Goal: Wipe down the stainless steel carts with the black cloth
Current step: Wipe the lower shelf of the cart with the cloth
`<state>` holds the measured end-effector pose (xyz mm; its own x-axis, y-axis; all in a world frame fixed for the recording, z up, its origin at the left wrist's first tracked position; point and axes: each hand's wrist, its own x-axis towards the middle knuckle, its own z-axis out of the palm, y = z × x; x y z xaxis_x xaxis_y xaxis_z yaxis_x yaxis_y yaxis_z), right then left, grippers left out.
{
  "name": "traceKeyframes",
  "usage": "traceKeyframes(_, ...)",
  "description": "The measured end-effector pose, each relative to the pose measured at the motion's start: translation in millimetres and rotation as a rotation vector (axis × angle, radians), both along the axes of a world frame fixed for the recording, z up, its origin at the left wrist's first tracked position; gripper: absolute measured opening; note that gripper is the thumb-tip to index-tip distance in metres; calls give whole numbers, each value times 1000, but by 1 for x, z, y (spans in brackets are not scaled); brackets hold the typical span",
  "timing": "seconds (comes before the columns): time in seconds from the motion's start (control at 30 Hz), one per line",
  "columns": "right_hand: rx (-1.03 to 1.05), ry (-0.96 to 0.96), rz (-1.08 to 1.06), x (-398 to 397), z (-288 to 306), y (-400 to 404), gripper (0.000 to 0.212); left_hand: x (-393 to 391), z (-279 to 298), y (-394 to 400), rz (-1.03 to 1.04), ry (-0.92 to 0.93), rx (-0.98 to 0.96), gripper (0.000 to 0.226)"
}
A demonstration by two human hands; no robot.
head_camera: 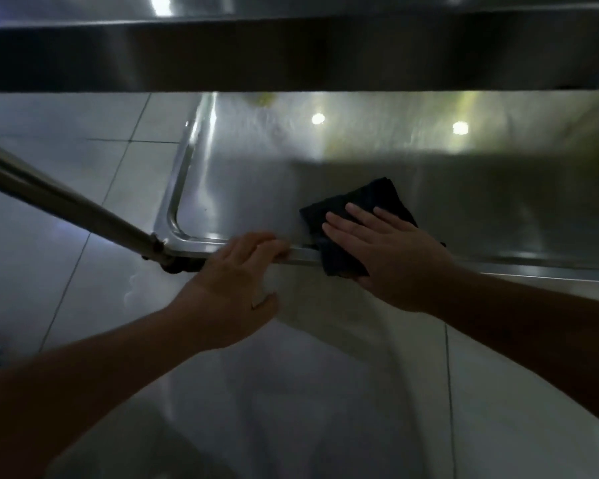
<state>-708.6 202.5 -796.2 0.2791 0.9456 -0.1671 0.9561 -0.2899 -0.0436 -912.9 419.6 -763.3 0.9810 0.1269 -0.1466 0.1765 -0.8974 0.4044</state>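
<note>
the wiping is under way on the lower shelf (256,188) of a steel cart; the right hand (391,257) is pressing the black cloth (357,205) flat with straight fingers, the cloth lying on the shelf and draping over its front rim (301,255); the left hand (236,285) is curling its fingers over that rim just beside the cloth, seemingly steadying the cart; the next stroke probably calls for sliding the cloth toward the dim right side; the upper shelf (291,53) is hiding the far part; the cart's wheels and any other carts are out of view; the cart leg (66,198) is cut off at the left edge.
</note>
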Motion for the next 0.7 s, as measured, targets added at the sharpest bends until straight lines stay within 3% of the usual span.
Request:
traceKeyframes(0.07,7,-2,-9,3,-3,-8,76,4,-16,-10,-71,118,175,94)
traceKeyframes(0.13,16,-7,-16,5,-6,-15,77,2,-26,-12,-84,148,262,101)
traceKeyframes(0.7,-13,-37,-118,71,1,-139,68,12,-21,-1,-119,152,389,103)
